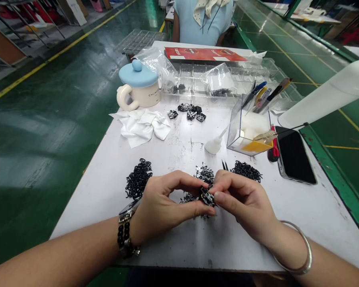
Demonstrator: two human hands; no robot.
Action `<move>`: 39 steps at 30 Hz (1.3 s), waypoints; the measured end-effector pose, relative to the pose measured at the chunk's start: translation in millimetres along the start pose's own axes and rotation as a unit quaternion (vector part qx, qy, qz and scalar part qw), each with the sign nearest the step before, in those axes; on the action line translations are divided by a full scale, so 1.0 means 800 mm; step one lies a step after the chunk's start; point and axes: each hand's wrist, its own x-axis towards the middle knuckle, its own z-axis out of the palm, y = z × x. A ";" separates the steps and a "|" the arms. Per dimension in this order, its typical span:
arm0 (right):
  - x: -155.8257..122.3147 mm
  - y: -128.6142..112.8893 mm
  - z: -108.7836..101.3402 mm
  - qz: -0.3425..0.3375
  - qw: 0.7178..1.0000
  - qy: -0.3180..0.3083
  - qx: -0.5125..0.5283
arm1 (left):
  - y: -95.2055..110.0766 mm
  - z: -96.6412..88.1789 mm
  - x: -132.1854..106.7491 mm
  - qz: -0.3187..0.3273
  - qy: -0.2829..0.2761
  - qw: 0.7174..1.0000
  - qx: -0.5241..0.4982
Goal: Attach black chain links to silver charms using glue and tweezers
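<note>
Grip: left hand (164, 205) and right hand (242, 205) clamped together on a small black metal part (207, 197)
Position: between both hands, just above a pile of similar parts (204, 174)

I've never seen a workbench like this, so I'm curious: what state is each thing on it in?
Left hand, pinching the small black metal part
Right hand, pinching that part too
Mug, blue lid on
Smartphone, lying flat, screen dark
White cloth, crumpled
Clear plastic bag, slumped, black parts inside
Clear acrylic box, standing upright, holding white sponge
</note>
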 end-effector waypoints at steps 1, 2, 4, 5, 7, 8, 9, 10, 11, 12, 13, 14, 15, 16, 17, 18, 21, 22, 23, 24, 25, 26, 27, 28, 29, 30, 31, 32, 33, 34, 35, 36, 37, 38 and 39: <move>0.000 0.000 0.000 -0.001 1.000 0.000 0.001 | 0.000 0.000 0.000 -0.004 0.000 1.000 -0.001; -0.001 0.001 0.001 -0.002 1.000 0.001 0.004 | 0.001 0.000 0.001 -0.007 0.001 1.000 -0.002; -0.001 0.001 0.002 -0.001 1.000 0.004 0.011 | 0.001 0.000 0.001 -0.013 0.004 1.000 -0.004; -0.001 0.001 0.002 0.001 1.000 0.006 0.015 | 0.002 0.000 0.001 -0.017 0.005 1.000 -0.006; 0.000 0.002 0.003 0.008 1.000 0.009 0.023 | 0.002 0.000 0.001 -0.025 0.005 1.000 -0.010; 0.000 0.002 0.003 0.012 1.000 0.008 0.027 | 0.002 0.000 0.001 -0.031 0.003 0.999 -0.013; 0.001 0.003 0.003 0.017 0.999 0.007 0.032 | 0.002 0.000 0.000 -0.035 0.001 0.999 -0.017; 0.001 0.003 0.003 0.021 0.999 0.005 0.038 | 0.002 0.000 0.000 -0.039 -0.001 0.999 -0.020; 0.001 0.003 0.003 0.025 0.999 0.002 0.044 | 0.002 0.000 0.000 -0.041 -0.001 0.999 -0.024; 0.001 0.004 0.003 0.028 0.998 0.000 0.049 | 0.002 0.000 0.000 -0.042 -0.002 0.999 -0.026; 0.001 0.004 0.003 0.031 0.998 -0.001 0.052 | 0.002 0.001 0.000 -0.043 -0.002 0.999 -0.029; 0.001 0.004 0.003 0.033 0.998 0.001 0.054 | 0.002 0.001 0.000 -0.044 -0.003 0.999 -0.032; 0.001 0.004 0.003 0.034 0.998 0.004 0.055 | 0.002 0.001 0.000 -0.045 -0.003 0.998 -0.034; 0.001 0.004 0.003 0.035 0.998 0.008 0.053 | 0.002 0.001 0.000 -0.046 -0.003 0.998 -0.036; 0.000 0.005 0.003 0.034 0.998 0.013 0.048 | 0.003 0.001 0.001 -0.047 -0.004 0.998 -0.037; 0.000 0.005 0.004 0.032 0.998 0.016 0.042 | 0.003 0.001 0.001 -0.048 -0.005 0.998 -0.038; -0.003 0.004 0.004 0.020 1.000 0.018 0.011 | 0.005 0.001 0.001 -0.049 -0.009 0.998 -0.043; -0.004 0.004 0.004 0.012 1.000 0.017 -0.001 | 0.006 0.001 0.002 -0.048 -0.010 0.998 -0.044; -0.005 0.003 0.004 0.002 1.000 0.017 -0.013 | 0.006 0.001 0.002 -0.046 -0.010 0.998 -0.046; -0.005 0.003 0.004 -0.012 0.999 0.017 -0.027 | 0.007 0.001 0.002 -0.043 -0.010 0.998 -0.047; -0.005 0.003 0.003 -0.026 0.999 0.016 -0.042 | 0.007 0.001 0.002 -0.041 -0.010 0.998 -0.047; -0.005 0.003 0.003 -0.042 0.997 0.016 -0.058 | 0.007 0.001 0.002 -0.040 -0.009 0.998 -0.045; -0.006 0.003 0.002 -0.057 0.996 0.015 -0.074 | 0.007 0.001 0.002 -0.039 -0.009 0.998 -0.044; -0.006 0.003 0.001 -0.070 0.993 0.014 -0.089 | 0.006 0.001 0.002 -0.039 -0.008 0.998 -0.042; -0.006 0.003 0.000 -0.082 0.991 0.012 -0.102 | 0.006 0.000 0.002 -0.039 -0.009 0.998 -0.041; -0.006 0.004 -0.001 -0.093 0.989 0.011 -0.112 | 0.005 0.000 0.002 -0.038 -0.009 0.998 -0.041; -0.006 0.004 -0.001 -0.104 0.987 0.010 -0.121 | 0.004 0.000 0.001 -0.037 -0.010 0.998 -0.041; -0.006 0.004 -0.001 -0.114 0.985 0.008 -0.129 | 0.004 0.000 0.001 -0.037 -0.011 0.998 -0.040; -0.006 0.003 -0.002 -0.123 0.983 0.007 -0.137 | 0.003 0.000 0.001 -0.037 -0.010 0.999 -0.039; -0.006 0.003 -0.001 -0.133 0.980 0.007 -0.145 | 0.003 0.000 0.000 -0.037 -0.011 0.999 -0.037; -0.006 0.002 -0.001 -0.143 0.978 0.007 -0.154 | 0.003 0.000 0.000 -0.038 -0.011 0.999 -0.035; -0.005 0.001 -0.001 -0.153 0.974 0.007 -0.165 | 0.003 0.000 0.000 -0.041 -0.011 0.999 -0.033; -0.005 0.001 -0.001 -0.163 0.971 0.007 -0.176 | 0.003 0.000 0.000 -0.043 -0.012 0.998 -0.032; -0.004 0.000 -0.001 -0.173 0.967 0.007 -0.188 | 0.003 0.000 0.000 -0.045 -0.012 0.998 -0.032; -0.004 -0.001 0.000 -0.183 0.963 0.007 -0.198 | 0.003 0.000 0.000 -0.046 -0.013 0.998 -0.033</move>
